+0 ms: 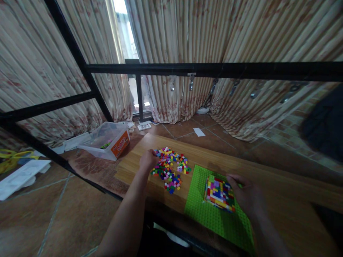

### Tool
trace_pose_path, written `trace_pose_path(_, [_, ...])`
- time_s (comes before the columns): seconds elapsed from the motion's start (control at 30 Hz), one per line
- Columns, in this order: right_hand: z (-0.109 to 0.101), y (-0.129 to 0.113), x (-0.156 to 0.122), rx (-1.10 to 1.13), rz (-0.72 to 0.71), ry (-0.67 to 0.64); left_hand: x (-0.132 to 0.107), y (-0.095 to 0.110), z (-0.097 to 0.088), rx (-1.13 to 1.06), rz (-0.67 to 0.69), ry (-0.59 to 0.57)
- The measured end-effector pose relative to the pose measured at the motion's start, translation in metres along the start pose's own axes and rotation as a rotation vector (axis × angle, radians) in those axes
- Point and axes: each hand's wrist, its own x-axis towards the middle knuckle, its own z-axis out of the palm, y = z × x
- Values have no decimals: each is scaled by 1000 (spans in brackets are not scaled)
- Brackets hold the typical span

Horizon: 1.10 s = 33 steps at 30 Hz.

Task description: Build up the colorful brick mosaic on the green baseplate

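A pile of small multicoloured toy building bricks (pixel 167 162) lies on the wooden tabletop. At the pile's left side is my left hand (pixel 148 160), its fingers curled together; whatever they may hold is hidden. To the right, a green studded baseplate (pixel 194 200) carries a block-shaped build of mixed-colour bricks (pixel 219 192). My right hand (pixel 242 191) is at the right side of that build, thumb and fingers drawn together in a pinch. Something small and green shows by those fingers, but I cannot tell whether it is a brick or the baseplate behind.
A clear plastic box (pixel 107 142) with an orange label and a few green pieces stands left of the wooden table (pixel 214 151). Black metal frame bars (pixel 203 69) run across, with curtains behind. White foam pieces (pixel 23 176) and a paper sheet (pixel 199 132) lie on the tiled floor.
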Motion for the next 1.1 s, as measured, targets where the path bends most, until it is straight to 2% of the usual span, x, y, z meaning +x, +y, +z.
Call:
trace_pose_path(0.17, [-1,-6,-2,38,-63,34,2,3,1,-8,28,-2])
trace_pose_path(0.5, [-5,-14,-4,84,-33,60,3,8,1,-13,24,11])
trace_pose_path(0.8, [-7,-12,-5,102,-40,70,4,16,9,21,-19,74])
trace_pose_path(1.0, [-8,-12,-4,109,-42,73,1,21,-4,-26,-18,116])
trace_pose_path(1.1, [-8,-16,-4,199,-54,94,-8,30,-10,-205,71,131])
